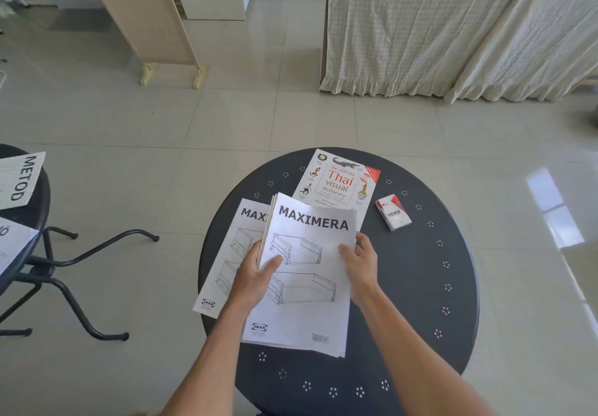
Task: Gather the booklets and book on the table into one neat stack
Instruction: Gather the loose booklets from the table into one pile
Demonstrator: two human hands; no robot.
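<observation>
a white maximera booklet bundle [307, 286] with drawer line drawings sits tilted, its left edge raised, overlapping a second maximera booklet [226, 263] lying flat at its left. behind them lies the thai visual dictionary [336, 179], its near edge covered.

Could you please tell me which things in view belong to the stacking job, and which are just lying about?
Job:
held MAXIMERA booklets, gripped by left hand and right hand
flat MAXIMERA booklet
Thai dictionary
round table

Lying about:
VESS pack
METOD booklet on side table
</observation>
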